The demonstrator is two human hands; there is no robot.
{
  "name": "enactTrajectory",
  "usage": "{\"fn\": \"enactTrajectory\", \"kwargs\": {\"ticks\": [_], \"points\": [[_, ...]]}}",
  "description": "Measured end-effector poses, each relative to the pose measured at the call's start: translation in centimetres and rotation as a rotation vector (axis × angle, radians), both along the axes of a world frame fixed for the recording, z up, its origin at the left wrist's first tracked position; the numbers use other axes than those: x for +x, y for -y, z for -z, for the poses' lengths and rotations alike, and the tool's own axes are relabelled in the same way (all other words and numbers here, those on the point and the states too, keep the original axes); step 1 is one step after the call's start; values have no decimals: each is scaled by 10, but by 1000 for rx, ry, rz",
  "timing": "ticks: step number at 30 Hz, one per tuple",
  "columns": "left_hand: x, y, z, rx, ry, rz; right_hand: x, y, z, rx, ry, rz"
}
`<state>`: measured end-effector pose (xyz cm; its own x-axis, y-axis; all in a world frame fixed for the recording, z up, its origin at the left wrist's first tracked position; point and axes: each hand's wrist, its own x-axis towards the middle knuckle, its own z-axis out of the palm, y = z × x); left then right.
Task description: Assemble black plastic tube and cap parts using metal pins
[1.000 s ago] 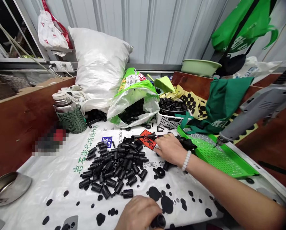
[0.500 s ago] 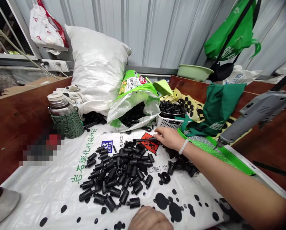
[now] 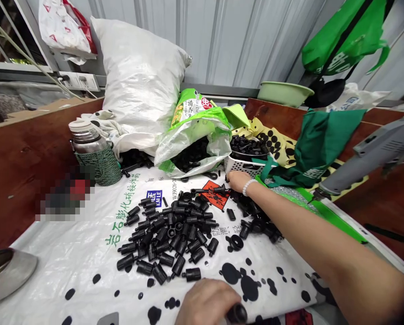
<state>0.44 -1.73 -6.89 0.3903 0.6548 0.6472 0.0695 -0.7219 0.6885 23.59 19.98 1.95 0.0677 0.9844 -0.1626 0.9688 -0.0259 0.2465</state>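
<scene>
Labels first: your white sheet (image 3: 70,262) carries a blue label (image 3: 154,198) reading "KAI LE", "WJ9026-20" beside it, green lettering (image 3: 120,215) 岩石膨化硝铵炸药 down centre-left, and a red diamond label (image 3: 219,203) right of centre. The green-topped bag (image 3: 191,107), upper centre, shows 清香. Your left hand (image 3: 207,302), bottom centre, is curled round a black part (image 3: 237,312); only its rounded dark end shows past your fingers. The loose pile (image 3: 168,234) mid-frame is the same colour: short ribbed cylinders with narrow stubs, lying every which way. Your right hand (image 3: 238,181), right of centre, has its fingers bent in by the front of the white basket (image 3: 244,167); can't tell if they grip anything. Versus half a second ago: right hand is up from the diamond's right corner, and the left-hand part's end is back in view.
</scene>
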Motion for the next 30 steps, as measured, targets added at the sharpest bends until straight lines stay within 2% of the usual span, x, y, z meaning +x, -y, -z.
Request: {"fn": "enactTrajectory", "kwargs": {"ticks": [1, 4, 5, 8, 16, 23, 30], "points": [[-3, 0, -6, -80, 27, 6, 0, 2, 0, -6, 6, -2], [-13, 1, -25, -524, 16, -17, 1, 7, 0, -19, 22, -6], [-15, 1, -29, -617, 52, -11, 0, 9, 0, -18, 25, -11], [-17, 2, -33, -735, 128, 11, -5, 17, 0, 12, 33, -37], [-16, 3, -29, -707, 119, 6, -19, 39, -5, 154, 12, -127], [-17, 3, -35, -612, 51, -19, 5, 32, -18, 144, -34, -70], [-17, -1, -31, -512, 42, 29, 12, 23, -11, 94, -78, -41]]}}
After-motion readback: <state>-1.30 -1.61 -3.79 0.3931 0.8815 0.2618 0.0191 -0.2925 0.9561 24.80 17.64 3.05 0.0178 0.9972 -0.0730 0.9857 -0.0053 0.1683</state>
